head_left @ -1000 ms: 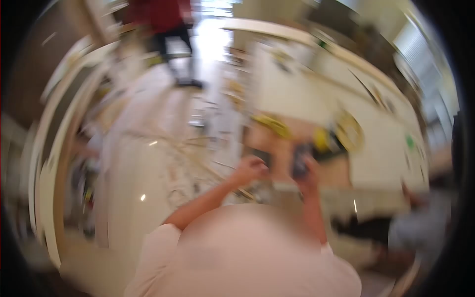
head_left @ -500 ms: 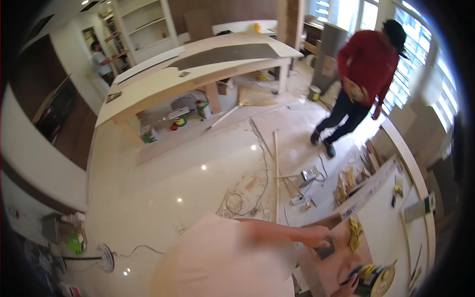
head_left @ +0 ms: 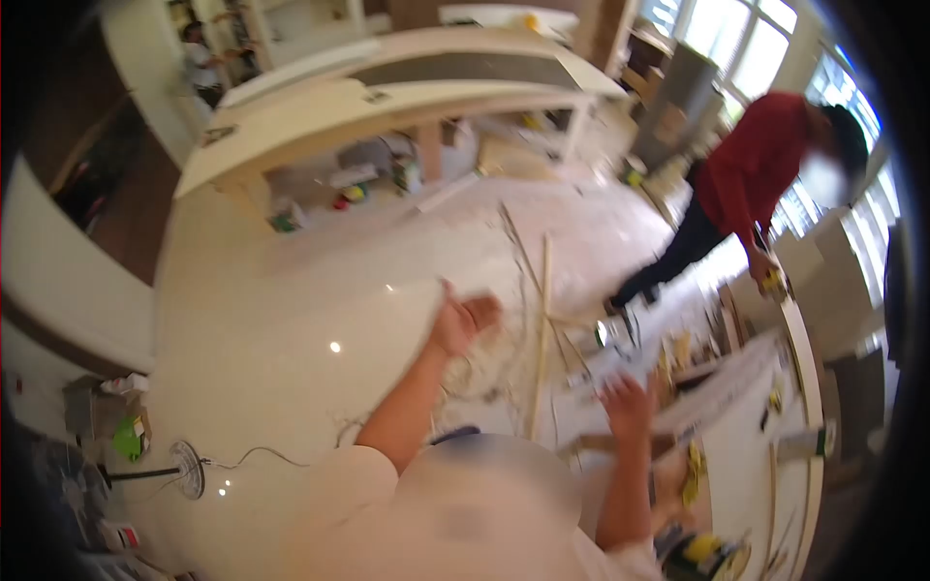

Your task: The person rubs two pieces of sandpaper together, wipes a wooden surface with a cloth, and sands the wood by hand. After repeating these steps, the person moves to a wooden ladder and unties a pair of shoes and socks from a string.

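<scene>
My left hand (head_left: 467,324) is raised over the pale floor with its thumb and fingers apart, holding nothing. My right hand (head_left: 628,402) is lifted too, fingers spread, with nothing visible in it. Below and to the right of it lies a brown board (head_left: 668,481), partly hidden by my forearm. On the board rests a crumpled yellow cloth or glove (head_left: 693,473). A dark can with a yellow label (head_left: 705,557) stands close to my right forearm at the lower edge.
A person in a red top (head_left: 751,169) leans over a long pale strip (head_left: 802,368), holding a yellow tool (head_left: 775,283). Wooden sticks (head_left: 543,339) lie on the floor. A large table (head_left: 320,145) stands ahead; a fan (head_left: 68,484) is at left. Another person (head_left: 201,63) is far back.
My left hand has left the board and a flat grey blade, rising leftward, empty. My right hand has moved up from the can. The person in red has bent over the strip.
</scene>
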Action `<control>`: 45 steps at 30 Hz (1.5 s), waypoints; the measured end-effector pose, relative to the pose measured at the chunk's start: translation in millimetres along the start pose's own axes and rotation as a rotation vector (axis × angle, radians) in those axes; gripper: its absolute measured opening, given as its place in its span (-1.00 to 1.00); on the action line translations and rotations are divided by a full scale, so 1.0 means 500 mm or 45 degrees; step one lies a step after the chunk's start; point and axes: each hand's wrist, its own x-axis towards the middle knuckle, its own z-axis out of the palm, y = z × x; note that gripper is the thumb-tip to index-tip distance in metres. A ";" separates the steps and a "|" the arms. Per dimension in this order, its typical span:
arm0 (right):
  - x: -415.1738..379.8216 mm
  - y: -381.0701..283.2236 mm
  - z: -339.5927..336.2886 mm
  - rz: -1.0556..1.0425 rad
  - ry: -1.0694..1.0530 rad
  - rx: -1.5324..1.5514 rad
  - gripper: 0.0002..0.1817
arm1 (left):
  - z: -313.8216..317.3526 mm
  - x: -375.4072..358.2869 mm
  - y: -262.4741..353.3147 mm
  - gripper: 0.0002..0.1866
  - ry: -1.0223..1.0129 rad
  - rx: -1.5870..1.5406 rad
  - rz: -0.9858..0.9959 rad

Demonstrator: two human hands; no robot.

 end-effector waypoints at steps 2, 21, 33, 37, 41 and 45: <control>0.148 0.070 0.201 0.214 -0.161 0.213 -0.01 | 0.107 -0.056 0.064 0.02 -0.105 -0.196 0.198; 0.811 0.791 0.563 0.345 0.782 -0.840 -0.65 | -0.403 -0.218 0.815 -0.69 0.979 0.927 0.608; 1.271 1.252 1.046 0.705 0.135 -0.018 -0.12 | -0.695 -0.180 1.249 -0.33 0.558 2.345 0.529; 1.499 1.252 1.091 -0.061 0.367 -0.369 -0.47 | -1.207 -0.611 1.604 -0.50 1.190 2.780 0.083; 1.679 1.477 1.356 0.032 0.261 -0.312 -0.95 | -1.485 -1.351 1.790 -0.48 1.688 3.462 -0.372; 1.733 1.812 1.753 0.029 -0.148 -1.249 -0.37 | -1.407 -1.579 2.000 -0.37 2.736 1.520 -0.095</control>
